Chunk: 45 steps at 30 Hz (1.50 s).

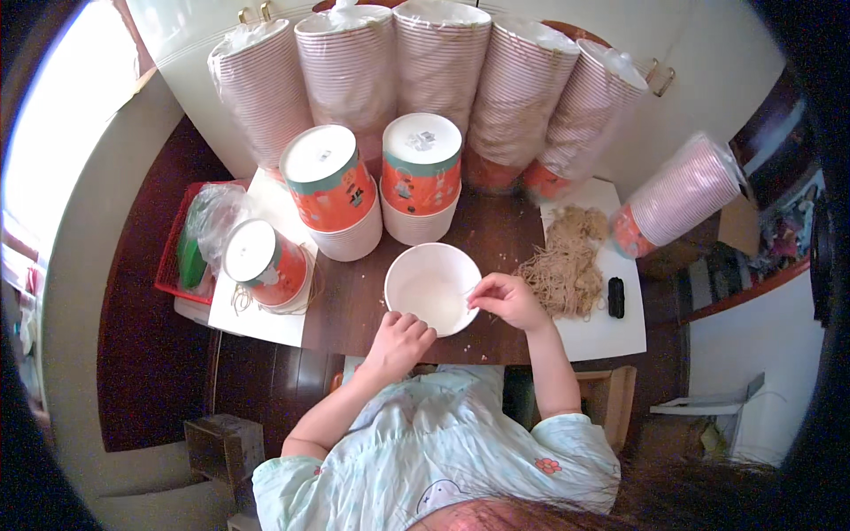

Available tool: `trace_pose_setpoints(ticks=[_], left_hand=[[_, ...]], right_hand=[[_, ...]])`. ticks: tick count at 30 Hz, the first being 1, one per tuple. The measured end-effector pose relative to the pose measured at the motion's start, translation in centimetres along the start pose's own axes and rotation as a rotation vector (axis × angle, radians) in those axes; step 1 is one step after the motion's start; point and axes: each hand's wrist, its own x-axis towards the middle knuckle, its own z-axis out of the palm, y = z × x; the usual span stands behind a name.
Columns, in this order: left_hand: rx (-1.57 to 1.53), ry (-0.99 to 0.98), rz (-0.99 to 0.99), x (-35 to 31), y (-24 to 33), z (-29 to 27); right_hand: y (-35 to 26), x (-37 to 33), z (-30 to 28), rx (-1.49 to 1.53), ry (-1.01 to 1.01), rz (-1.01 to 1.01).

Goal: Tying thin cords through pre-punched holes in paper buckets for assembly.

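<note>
Wht tub (432, 288), x1: our L hand (403, 343) half-curled at near rim, prob. steadying; R hand (509, 299) pinched, rt rim; both holds unclear. Twine (571, 265) tub's rt, handy.

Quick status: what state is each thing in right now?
White tub: upright, open-topped
Left hand: at the tub's near rim
Right hand: at its right rim
Two central tub stacks: upside down, unwrapped
Leftmost orange tub: upside down
Tall stacks behind: wrapped in plastic
Beige string: loose, tangled heap
</note>
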Motion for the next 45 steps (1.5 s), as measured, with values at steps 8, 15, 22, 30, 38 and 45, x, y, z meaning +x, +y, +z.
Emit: trace_pose_setpoints(ticks=[8, 15, 22, 30, 38, 45], left_hand=[[-0.019, 0.04, 0.183, -1.2, 0.3, -0.2], [-0.034, 0.032, 0.209, -2.0, 1.0, 0.3], [-0.042, 0.031, 0.195, -2.5, 1.1, 0.4], [-0.052, 0.027, 0.19, -2.3, 1.0, 0.2], [-0.059, 0.023, 0.183, -2.3, 0.9, 0.1], [-0.064, 0.029, 0.181, -2.4, 0.8, 0.2]], right_hand=[[1.4, 0.5, 3.2, -0.54, -0.195, 0.167], [2.0, 0.1, 3.9, -0.692, -0.25, 0.2], [2.1, -0.2, 3.6, -0.795, -0.394, 0.21], [1.5, -0.3, 3.7, -0.865, -0.376, 0.178], [1.2, -0.3, 3.8, -0.894, -0.407, 0.172], [1.1, -0.3, 3.6, -0.892, -0.437, 0.17]])
